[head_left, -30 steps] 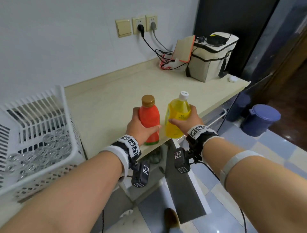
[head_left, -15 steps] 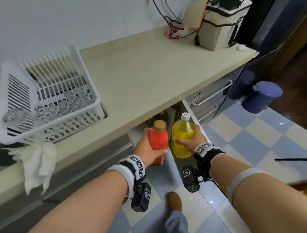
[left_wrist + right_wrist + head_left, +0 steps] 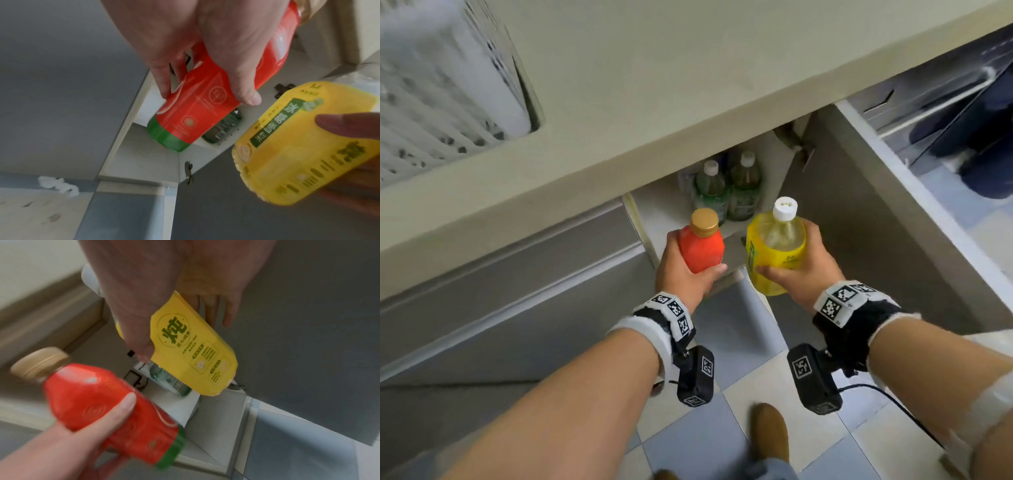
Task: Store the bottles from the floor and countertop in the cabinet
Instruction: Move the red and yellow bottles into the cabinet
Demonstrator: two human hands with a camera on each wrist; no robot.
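A: What has the left hand got?
B: The red bottle, fingers wrapped round its body, thumb across the front.
A: And the right hand?
B: It grips the yellow bottle the same way, fingers curled behind the label.
A: Where are they relative to the cabinet?
B: Both are upright, side by side, just in front of its open mouth, below the worktop edge. Two green bottles stand inside on the cabinet floor; the open door is to the right.
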